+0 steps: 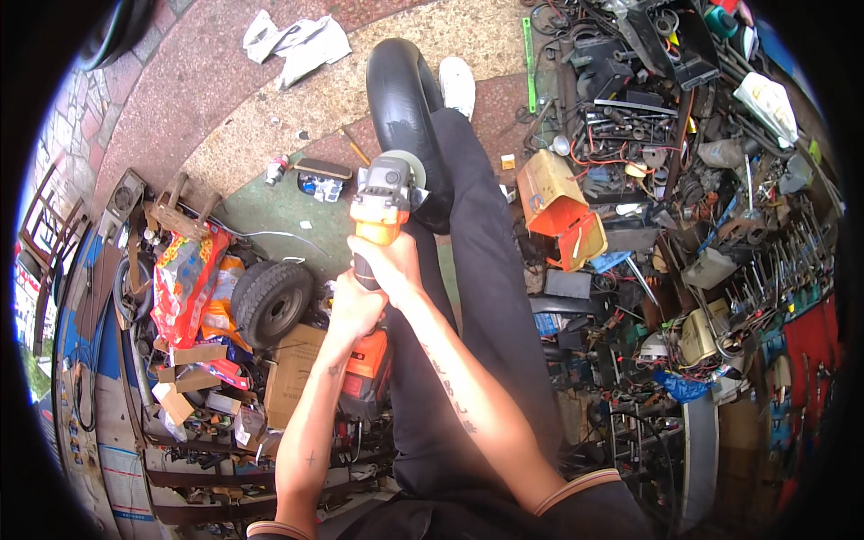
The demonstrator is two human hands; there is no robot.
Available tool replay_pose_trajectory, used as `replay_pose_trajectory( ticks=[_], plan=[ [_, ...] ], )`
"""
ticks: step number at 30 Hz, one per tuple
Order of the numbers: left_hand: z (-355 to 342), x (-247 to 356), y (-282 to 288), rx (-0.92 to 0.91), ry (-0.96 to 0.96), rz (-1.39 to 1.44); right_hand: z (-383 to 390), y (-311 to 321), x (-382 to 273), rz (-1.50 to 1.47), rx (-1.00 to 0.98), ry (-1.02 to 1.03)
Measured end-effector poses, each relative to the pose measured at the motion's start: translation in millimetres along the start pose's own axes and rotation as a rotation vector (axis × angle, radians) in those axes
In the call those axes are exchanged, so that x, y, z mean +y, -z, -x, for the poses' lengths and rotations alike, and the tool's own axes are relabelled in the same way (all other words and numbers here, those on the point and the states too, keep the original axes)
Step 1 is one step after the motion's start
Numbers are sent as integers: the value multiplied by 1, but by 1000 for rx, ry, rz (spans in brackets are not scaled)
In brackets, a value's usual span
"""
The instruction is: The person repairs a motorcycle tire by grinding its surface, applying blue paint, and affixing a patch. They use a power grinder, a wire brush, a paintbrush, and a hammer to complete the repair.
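Observation:
Both my hands hold a cordless angle grinder (382, 193) with a grey head, an orange body and an orange battery pack (364, 369) at its rear. My right hand (396, 261) is wrapped round the body just behind the head. Lower on the handle, my left hand (358, 306) grips close behind it. The pale round disc (411, 166) at the grinder's head lies against or just over a black inflated inner tube (394, 85); I cannot tell whether it touches. The tube stands upright by my legs, its lower part hidden behind the grinder and my trousers.
Heaps of tools and metal parts (639, 135) fill the right side, with an open orange container (549, 193) nearer me. On the left are a small wheel with a tyre (277, 304), a cardboard box (292, 373) and red bags (184, 283). A white cloth (301, 45) lies ahead.

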State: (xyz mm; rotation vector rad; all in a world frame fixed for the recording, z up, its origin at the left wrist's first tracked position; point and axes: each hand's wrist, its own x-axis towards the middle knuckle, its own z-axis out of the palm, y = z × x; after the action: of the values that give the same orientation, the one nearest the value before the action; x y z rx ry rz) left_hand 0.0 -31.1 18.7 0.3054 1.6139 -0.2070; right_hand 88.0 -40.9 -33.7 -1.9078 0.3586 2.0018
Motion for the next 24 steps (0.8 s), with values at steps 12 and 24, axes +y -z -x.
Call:
replay_pose_trajectory(
  ticks=[12,24],
  plan=[
    [-21,27,3,52,-23,-65,-29,-5,-21,-90,-70,-12],
    [6,-7,1,86,-30,-160,3,0,5,-111,-77,-52]
  ],
)
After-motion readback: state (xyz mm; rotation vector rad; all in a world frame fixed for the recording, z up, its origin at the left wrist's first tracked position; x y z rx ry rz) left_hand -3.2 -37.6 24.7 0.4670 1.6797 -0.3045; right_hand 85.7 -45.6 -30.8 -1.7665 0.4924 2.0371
